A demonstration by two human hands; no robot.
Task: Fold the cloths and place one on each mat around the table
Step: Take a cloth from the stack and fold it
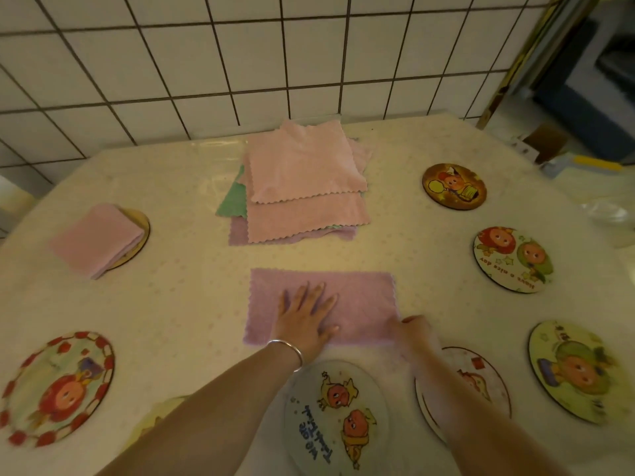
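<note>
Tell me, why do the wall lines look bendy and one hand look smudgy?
In the head view, the wide lens bows the tiled wall lines; the right hand is motion-blurred at the purple cloth corner, while the left hand lies flat and sharper; the light is dim and yellowish.

Cloth stack (pixel 302 180) lies behind half-folded cloth (pixel 360 304); mats (pixel 453 186) ring both.

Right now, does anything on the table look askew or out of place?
The cloth stack is untidy: layers fan out, with a green one poking out left. The folded pink cloth overhangs its mat.
</note>
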